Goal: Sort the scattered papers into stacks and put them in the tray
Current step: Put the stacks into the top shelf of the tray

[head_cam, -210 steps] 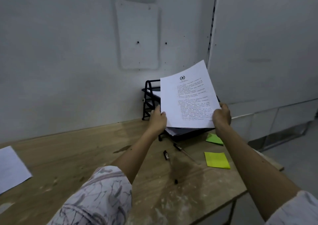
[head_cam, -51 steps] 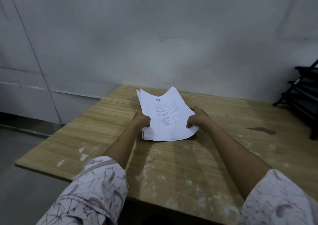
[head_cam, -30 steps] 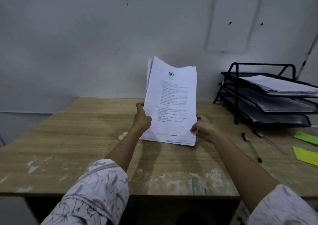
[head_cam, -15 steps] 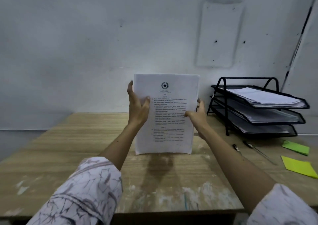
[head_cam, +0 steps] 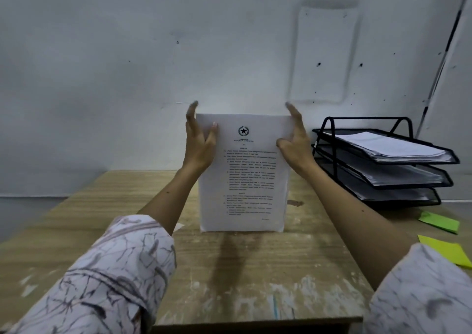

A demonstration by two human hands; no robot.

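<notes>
You have the stack [head_cam: 244, 172] standing on its bottom edge on the table [head_cam: 229, 269], long axis upright, printed face toward you. Your left hand [head_cam: 198, 142] flanks its upper left edge and your right hand [head_cam: 296, 142] its upper right edge, fingers straight and pointing up, thumbs laid over the front sheet. Neither hand is curled round the paper; both look like flat guides pressing the sides (squaring the edges, I would judge).

What matters for the next move is that the tray [head_cam: 383, 160] lies to your right, near the stack but apart from it, its three tiers opening toward you and to the right. Your right hand is the nearer one. All three tiers already hold paper, the top one most plainly. To get the stack in, you will probably need to tip it from upright to flat and carry it rightward, long axis running into a tier.

Both forearms reach forward and converge on the stack, wrists raised, sleeves low in view. Two green notes [head_cam: 444, 250] lie on the table right of the stack, below the tray, so keep the sweep above them.
</notes>
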